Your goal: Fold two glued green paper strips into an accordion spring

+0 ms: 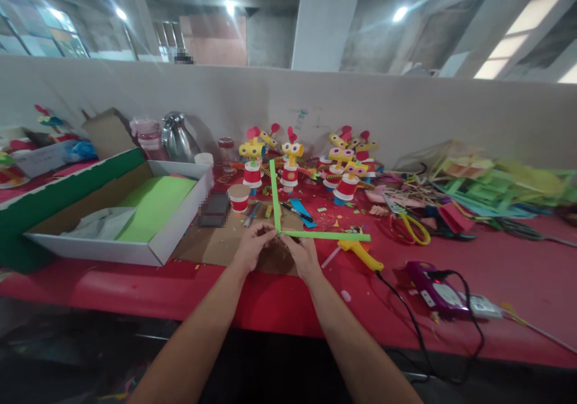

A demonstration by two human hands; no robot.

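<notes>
Two light green paper strips meet at a corner between my hands. The upright green strip (274,190) points away from me, and the sideways green strip (336,235) stretches to the right. My left hand (256,246) pinches the corner from the left. From the other side, the fingers of my right hand (301,252) close on the same corner, at the start of the sideways strip. Fingertips cover part of the joint. Below the hands lies a brown cardboard sheet (205,244). A yellow glue gun (360,254) rests just right of my right hand.
Several cup figures (291,172) stand along the back wall. A red-and-white paper cup (238,199) is behind my left hand. Scissors (415,228) and a purple power strip (435,293) with cords lie right. An open box (155,238) holding green paper sits left.
</notes>
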